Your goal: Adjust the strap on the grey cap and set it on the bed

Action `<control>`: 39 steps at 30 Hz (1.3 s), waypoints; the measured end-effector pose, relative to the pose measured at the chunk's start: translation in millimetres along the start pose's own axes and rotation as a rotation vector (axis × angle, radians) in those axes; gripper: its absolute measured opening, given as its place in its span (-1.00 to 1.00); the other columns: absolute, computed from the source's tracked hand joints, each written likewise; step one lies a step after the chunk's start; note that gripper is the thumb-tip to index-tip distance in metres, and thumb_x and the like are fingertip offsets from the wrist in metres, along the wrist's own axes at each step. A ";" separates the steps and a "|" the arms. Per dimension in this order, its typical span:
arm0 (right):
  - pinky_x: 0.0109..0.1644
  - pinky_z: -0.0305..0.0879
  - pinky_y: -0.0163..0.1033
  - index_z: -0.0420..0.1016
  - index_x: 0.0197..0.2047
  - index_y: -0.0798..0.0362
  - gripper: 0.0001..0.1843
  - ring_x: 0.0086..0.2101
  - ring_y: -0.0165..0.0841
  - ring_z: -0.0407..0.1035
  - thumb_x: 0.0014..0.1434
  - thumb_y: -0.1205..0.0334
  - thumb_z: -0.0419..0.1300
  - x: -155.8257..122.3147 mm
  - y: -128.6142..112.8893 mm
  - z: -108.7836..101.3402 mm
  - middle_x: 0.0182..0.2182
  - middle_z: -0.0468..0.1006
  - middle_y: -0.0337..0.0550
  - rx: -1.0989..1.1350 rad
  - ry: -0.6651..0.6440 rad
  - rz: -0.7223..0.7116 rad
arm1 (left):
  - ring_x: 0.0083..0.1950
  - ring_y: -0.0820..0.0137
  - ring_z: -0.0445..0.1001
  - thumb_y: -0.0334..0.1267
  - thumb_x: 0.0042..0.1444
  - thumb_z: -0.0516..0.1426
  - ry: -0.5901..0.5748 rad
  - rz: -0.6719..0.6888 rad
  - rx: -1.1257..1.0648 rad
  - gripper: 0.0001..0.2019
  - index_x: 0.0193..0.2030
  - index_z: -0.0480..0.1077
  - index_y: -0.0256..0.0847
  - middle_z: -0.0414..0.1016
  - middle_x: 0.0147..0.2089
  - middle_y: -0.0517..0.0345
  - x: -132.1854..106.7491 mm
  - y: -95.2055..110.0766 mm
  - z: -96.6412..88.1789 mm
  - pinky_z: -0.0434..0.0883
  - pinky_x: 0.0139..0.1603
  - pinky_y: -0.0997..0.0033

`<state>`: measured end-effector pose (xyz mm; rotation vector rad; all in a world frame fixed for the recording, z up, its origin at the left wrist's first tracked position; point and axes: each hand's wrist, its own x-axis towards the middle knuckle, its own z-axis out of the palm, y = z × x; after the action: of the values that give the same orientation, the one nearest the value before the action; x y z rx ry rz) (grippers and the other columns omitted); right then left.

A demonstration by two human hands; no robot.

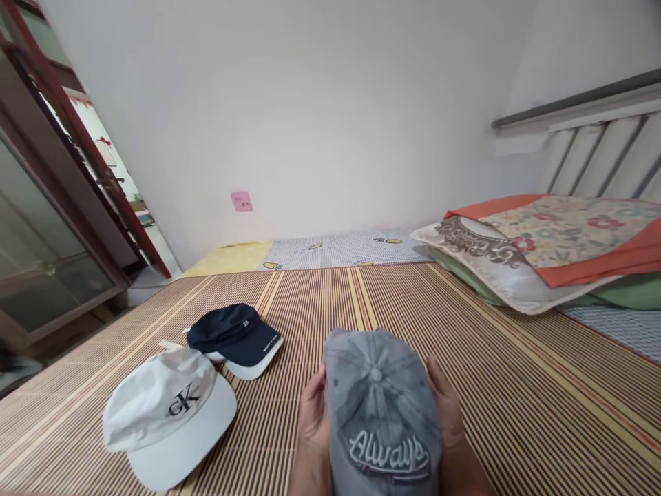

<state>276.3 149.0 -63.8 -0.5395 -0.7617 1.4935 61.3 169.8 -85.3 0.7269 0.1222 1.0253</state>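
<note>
A grey cap point(379, 406) with white "Always" lettering is held up in front of me, crown facing away. My left hand point(313, 410) grips its left side and my right hand point(445, 406) grips its right side, fingers curled behind the fabric. To the left, a white cap point(165, 413) with a black logo lies on the striped bamboo mat point(516, 386). Just beyond it rests a navy cap point(235, 337) with a white brim underside.
Pillows point(542, 251) in floral and orange covers are stacked at the right by a slatted headboard point(604, 158). A white wall with a pink sticky note point(242, 201) stands behind. A glass door with a dark red frame point(62, 207) is at the left.
</note>
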 end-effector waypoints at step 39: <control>0.39 0.27 0.29 0.77 -0.20 0.02 -0.56 0.24 0.08 0.47 0.06 -0.19 0.47 2.1 2.7 -29.4 -0.04 0.77 0.07 0.432 0.163 0.321 | 0.61 0.20 0.11 0.09 0.50 -0.33 -0.309 -0.026 -0.200 -0.29 0.31 0.51 -0.14 0.57 0.33 -0.03 5.0 11.8 32.5 -0.30 0.65 0.04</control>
<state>295.8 155.2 -85.2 -0.4584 -0.2156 1.8220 68.9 161.4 -52.2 0.6902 -0.2348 0.8745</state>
